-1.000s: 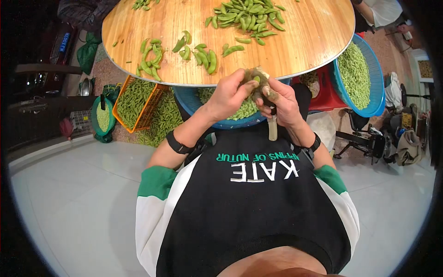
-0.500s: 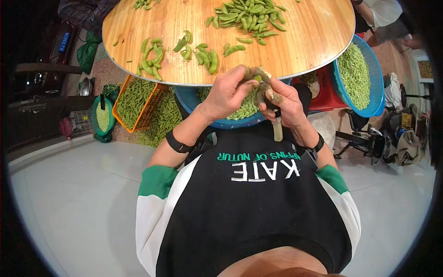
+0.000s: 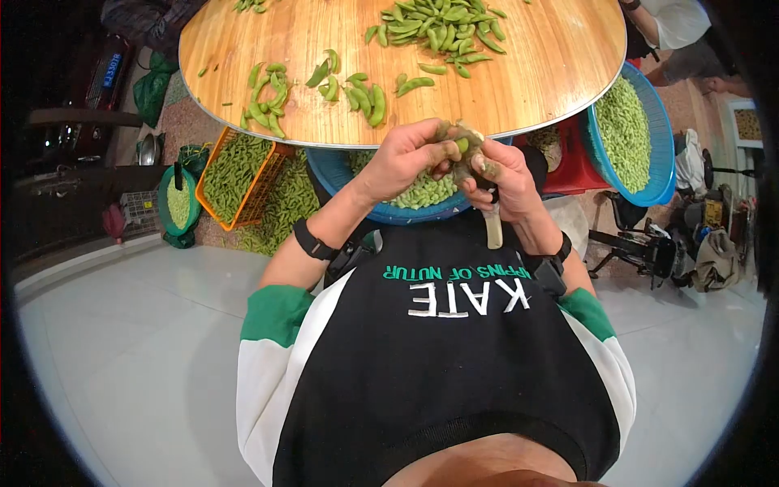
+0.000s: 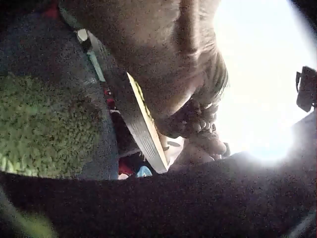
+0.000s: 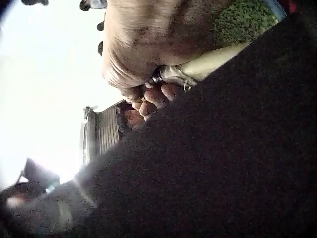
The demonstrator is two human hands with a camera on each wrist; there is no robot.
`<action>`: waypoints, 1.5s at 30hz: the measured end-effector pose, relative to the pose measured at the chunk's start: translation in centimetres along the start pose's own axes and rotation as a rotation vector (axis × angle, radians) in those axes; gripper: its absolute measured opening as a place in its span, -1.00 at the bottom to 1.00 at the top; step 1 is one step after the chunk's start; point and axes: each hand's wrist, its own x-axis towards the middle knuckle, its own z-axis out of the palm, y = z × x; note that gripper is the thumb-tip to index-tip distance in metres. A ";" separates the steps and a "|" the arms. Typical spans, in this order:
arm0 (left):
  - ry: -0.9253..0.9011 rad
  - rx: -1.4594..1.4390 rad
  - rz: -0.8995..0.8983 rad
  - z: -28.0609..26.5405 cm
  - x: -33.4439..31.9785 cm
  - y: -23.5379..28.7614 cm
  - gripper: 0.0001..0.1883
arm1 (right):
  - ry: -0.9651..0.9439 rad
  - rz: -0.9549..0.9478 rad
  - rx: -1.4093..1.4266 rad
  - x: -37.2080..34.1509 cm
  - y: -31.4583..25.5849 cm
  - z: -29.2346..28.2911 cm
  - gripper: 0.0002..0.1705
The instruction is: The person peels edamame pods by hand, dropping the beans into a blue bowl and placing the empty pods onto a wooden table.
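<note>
Beside the table's near edge, my left hand pinches a green pod between thumb and fingers. Facing it closely, my right hand has its fingers curled round a tool with a pale handle that points down toward my lap. The tool's working end is hidden by the hands. Beneath both hands sits a blue basin of shelled green beans. In the left wrist view the left hand is dark and its fingertips are unclear; the right wrist view shows the right hand around the handle.
A round wooden table carries a heap of pods and smaller groups. An orange crate of pods and a green basin stand left. Another blue basin of beans is right, near another person.
The pinched pod and the tool's handle have shifted slightly to the right along with my hands. At the upper right, the other person's arm has changed position.
</note>
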 end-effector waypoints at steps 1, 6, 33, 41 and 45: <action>0.001 -0.002 -0.001 0.1 -0.1 0.0 -0.86 | 0.016 0.016 0.038 0.0 0.0 0.0 -0.66; 0.201 1.186 0.589 0.6 -0.1 0.4 -0.86 | 0.084 0.097 0.189 0.4 0.0 0.2 -0.58; 0.326 0.575 0.060 0.4 -0.8 0.8 -0.88 | 0.387 -0.444 -0.778 1.8 2.2 0.6 -0.69; 0.262 1.029 0.328 1.4 -1.5 0.6 -0.89 | 0.295 -0.439 -0.973 1.8 1.8 -0.3 -0.78; 0.207 1.112 0.408 1.4 -1.5 0.4 -0.90 | 0.273 -0.410 -0.966 2.0 1.2 0.0 -0.81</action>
